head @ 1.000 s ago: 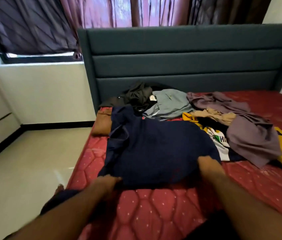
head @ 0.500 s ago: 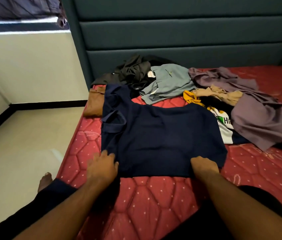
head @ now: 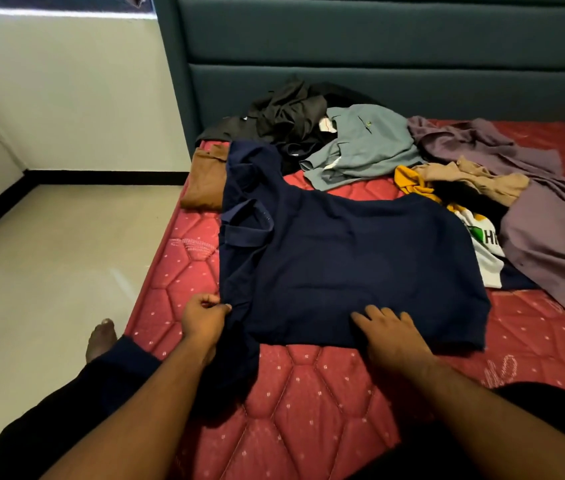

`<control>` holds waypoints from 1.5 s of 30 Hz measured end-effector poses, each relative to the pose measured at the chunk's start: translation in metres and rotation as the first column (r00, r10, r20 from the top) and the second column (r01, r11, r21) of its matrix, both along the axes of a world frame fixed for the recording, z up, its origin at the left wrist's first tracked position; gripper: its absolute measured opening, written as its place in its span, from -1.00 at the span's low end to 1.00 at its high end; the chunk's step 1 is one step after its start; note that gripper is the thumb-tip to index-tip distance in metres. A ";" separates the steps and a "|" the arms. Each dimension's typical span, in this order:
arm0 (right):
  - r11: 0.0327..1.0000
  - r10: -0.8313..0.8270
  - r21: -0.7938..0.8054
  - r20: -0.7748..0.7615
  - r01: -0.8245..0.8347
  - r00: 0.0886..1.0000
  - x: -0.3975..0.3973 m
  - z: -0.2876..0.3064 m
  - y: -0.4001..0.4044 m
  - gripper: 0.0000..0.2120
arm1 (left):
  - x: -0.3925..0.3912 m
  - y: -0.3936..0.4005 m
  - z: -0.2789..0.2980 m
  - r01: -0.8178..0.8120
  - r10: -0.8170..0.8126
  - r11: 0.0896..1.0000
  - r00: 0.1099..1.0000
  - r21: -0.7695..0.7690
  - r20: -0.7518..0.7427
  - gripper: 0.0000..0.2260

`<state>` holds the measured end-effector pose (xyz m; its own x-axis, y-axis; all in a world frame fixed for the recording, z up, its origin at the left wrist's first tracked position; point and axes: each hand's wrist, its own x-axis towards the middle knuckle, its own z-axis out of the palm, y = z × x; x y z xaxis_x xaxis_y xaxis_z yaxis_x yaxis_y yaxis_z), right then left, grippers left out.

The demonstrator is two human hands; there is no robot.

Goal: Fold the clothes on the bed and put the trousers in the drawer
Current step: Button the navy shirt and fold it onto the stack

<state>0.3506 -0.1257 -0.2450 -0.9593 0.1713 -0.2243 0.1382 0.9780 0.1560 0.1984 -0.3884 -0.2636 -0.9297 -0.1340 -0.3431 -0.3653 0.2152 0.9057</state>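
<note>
1. Head view takes in the red mattress (head: 308, 403) under both hands, its left edge just beside the left hand.
2. Spread flat ahead of both hands lies the navy shirt (head: 343, 268), collar off to the left; its near hem lies under the right hand.
3. Beyond the shirt, well past either hand, sits the unfolded pile: purple garment (head: 551, 237), grey shirt (head: 360, 150), black clothes (head: 291, 112), a brown piece (head: 204, 178). I cannot tell which are trousers; no drawer is clearly shown.
4. Right hand (head: 391, 336) rests with fingers spread flat on the hem, pressing it down.
5. Left hand (head: 204, 318) pinches the shirt's near left corner between thumb and fingers.
6. Risks, as I judge them: a one-corner pull may drag the whole shirt crooked if the pressing hand slips; the loose left side hanging near the mattress edge could slide off; wrinkles may get folded in.
</note>
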 end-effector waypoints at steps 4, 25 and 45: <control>0.968 0.039 -0.247 -0.037 -0.047 0.999 -0.013 -0.004 -0.011 -0.35 | -0.007 0.011 0.014 0.077 -0.077 0.995 0.997 0.066 0.002 -0.76; 0.953 -0.062 -0.300 -0.076 0.036 0.995 -0.021 -0.041 -0.075 -0.46 | 0.088 -0.086 0.016 0.435 -0.369 0.623 0.896 -0.650 0.246 -0.28; 0.804 -0.592 0.012 0.114 0.595 0.798 0.015 0.016 0.028 -0.57 | 0.039 0.038 0.012 0.419 -0.738 -0.198 0.532 -0.886 0.416 -0.19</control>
<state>0.3652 -0.0976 -0.2287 -0.6414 0.6927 -0.3298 0.6766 0.7134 0.1824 0.2376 -0.3502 -0.2515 -0.8030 0.4909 -0.3381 0.5627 0.8113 -0.1586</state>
